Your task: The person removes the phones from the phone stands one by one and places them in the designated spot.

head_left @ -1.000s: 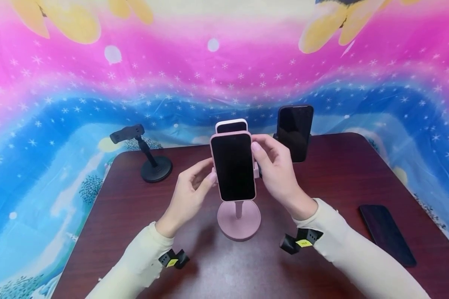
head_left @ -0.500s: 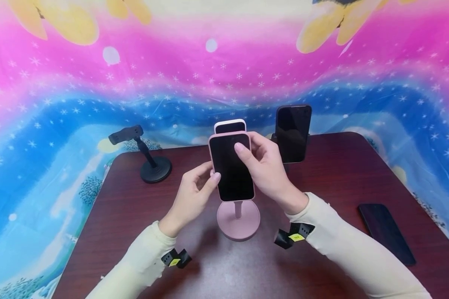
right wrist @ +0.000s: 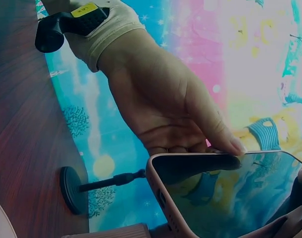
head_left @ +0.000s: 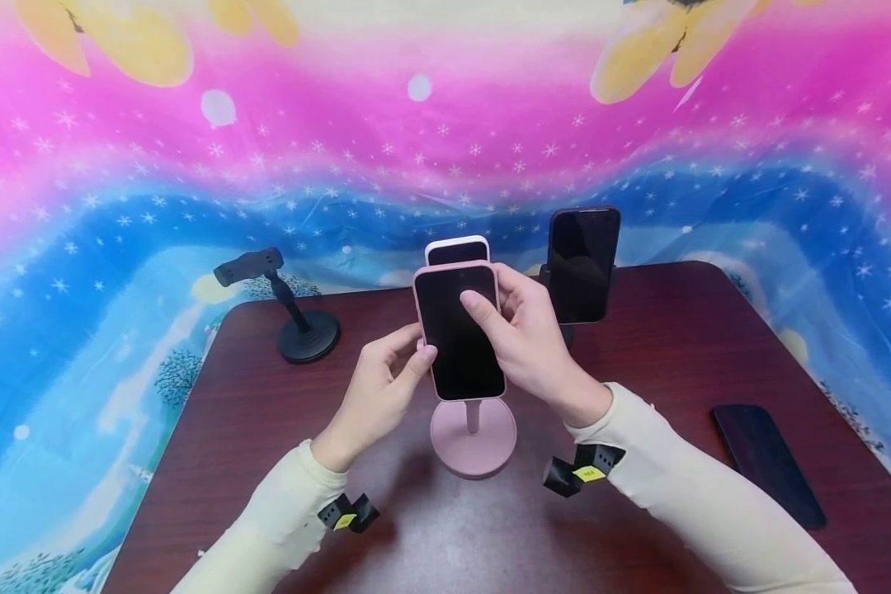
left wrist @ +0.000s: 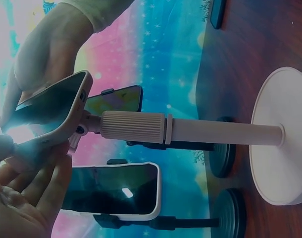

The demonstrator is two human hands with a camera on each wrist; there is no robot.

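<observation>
A phone in a pink case [head_left: 449, 363] stands upright, screen toward me, at the top of a pink phone stand [head_left: 473, 450]. My left hand [head_left: 374, 384] grips its left edge, thumb on the front and fingers curled behind. From the right, my right hand [head_left: 538, 338] holds the phone with its thumb laid over the screen and its other fingers behind the edge. The left wrist view shows the stand's ribbed neck [left wrist: 133, 126] right below the phone. In the right wrist view the left thumb sits on the phone's edge.
Behind the pink phone, a white-edged phone [head_left: 456, 247] peeks out. A dark phone [head_left: 582, 264] is mounted on a stand at the back right. A black phone stand [head_left: 308, 334] is at the back left. Another black phone [head_left: 768, 462] lies flat at the right.
My right hand has moved left, its thumb going from the phone's right edge onto the screen. My left thumb has come over the front of the left edge. The phone has barely moved.
</observation>
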